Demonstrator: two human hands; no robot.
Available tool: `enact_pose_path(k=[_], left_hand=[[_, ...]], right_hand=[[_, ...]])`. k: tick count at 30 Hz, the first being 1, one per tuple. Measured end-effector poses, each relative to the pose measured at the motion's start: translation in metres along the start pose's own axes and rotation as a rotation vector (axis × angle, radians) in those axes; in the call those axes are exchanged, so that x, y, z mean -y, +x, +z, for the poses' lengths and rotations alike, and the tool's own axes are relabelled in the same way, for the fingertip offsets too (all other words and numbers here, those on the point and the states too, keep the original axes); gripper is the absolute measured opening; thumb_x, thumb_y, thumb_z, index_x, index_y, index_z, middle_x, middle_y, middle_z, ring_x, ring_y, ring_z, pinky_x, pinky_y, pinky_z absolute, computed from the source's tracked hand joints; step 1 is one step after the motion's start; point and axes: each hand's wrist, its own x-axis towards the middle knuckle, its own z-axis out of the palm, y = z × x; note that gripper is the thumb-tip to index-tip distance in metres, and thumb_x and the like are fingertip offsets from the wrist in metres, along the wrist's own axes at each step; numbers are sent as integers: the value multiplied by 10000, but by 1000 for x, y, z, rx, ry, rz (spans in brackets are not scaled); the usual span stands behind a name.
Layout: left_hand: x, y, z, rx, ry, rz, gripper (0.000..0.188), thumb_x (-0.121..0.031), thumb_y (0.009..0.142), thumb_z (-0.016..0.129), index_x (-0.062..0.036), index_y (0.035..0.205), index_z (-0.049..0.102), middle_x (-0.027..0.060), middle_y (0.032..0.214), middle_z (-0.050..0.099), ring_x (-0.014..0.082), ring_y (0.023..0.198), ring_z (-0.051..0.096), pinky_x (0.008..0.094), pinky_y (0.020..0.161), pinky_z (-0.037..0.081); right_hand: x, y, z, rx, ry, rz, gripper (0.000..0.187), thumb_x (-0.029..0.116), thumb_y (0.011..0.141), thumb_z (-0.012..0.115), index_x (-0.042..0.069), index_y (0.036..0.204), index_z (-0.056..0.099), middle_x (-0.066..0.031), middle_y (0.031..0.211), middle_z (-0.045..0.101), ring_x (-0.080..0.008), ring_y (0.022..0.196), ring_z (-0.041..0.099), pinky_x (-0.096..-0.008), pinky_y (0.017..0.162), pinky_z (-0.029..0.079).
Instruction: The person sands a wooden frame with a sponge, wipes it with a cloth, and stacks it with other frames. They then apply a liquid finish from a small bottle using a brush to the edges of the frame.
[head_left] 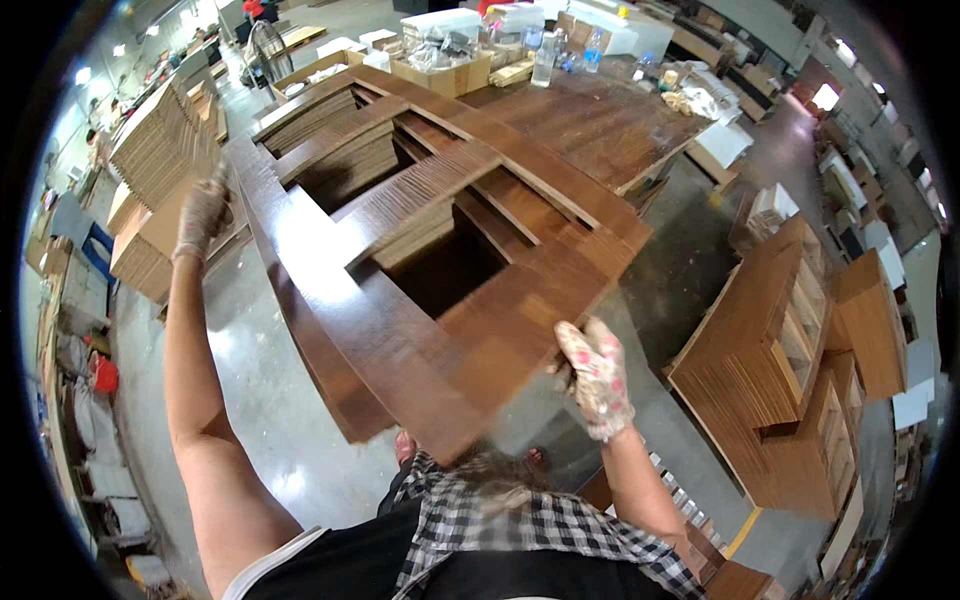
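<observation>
Overhead, a large brown wooden door frame (420,250) with several rectangular openings is held up between the two hands, above a workbench (600,120) and a concrete floor (260,400). Its long axis runs from the near end, just in front of the body, up and away toward the far left, so that the frame lies ahead of and between the hands, tilted, with its far end over the bench. The left hand (203,215), gloved, is stretched well out along the left long edge and is seen closed around it, fingers wrapped over the rim. The right hand (597,375), in a patterned glove, is much nearer the body and is clamped on the near right corner, thumb side hidden under the wood. The frame's face is dark walnut in colour with a visible grain; crossbars divide it into panels, through which stacked pieces are seen below. Stacks of like frames (780,360) are noted to the right, flat stacked boards (160,150) to the left, and bottles (545,55) and boxes on the bench's far end.
</observation>
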Motion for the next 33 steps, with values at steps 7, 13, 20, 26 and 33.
enact_pose_path(k=[7, 13, 20, 26, 33], left_hand=[[-48, -154, 15, -302, 17, 282, 389, -376, 977, 512, -10, 969, 643, 40, 652, 583, 93, 564, 530, 235, 508, 400], [39, -276, -8, -676, -305, -12, 421, -328, 1016, 389, -42, 1298, 517, 115, 1124, 617, 190, 1023, 600, 342, 909, 483], [20, -314, 51, -489, -473, 30, 647, -505, 1003, 298, -14, 1416, 376, 153, 1406, 448, 253, 1328, 404, 424, 1102, 304], [-85, -350, 97, -281, 84, -236, 628, -474, 974, 433, -38, 1424, 389, 162, 1429, 439, 269, 1352, 380, 392, 1106, 297], [-189, -352, 211, -458, 700, -207, 551, -348, 940, 551, -15, 1366, 449, 196, 1356, 496, 341, 1296, 438, 398, 1080, 337]], right_hand=[[25, 72, -85, 377, -138, -268, 177, 205, 923, 617, 65, 814, 631, 16, 634, 594, -74, 539, 545, -235, 488, 419], [66, 211, -128, 131, 27, -582, 250, 136, 964, 531, 38, 1192, 561, -84, 1067, 626, -114, 972, 599, -214, 783, 478], [59, 304, -120, 713, -41, -173, 573, 399, 999, 426, 10, 1415, 364, -172, 1418, 434, -273, 1287, 429, -393, 1074, 327], [53, 345, -92, 898, -113, -260, 530, 317, 1020, 424, -3, 1432, 333, -131, 1355, 480, -196, 1215, 477, -325, 1047, 365], [36, 359, -86, 1276, 92, -166, 643, 185, 956, 521, 92, 1506, 201, -103, 1194, 376, -186, 1021, 328, -278, 903, 329]])
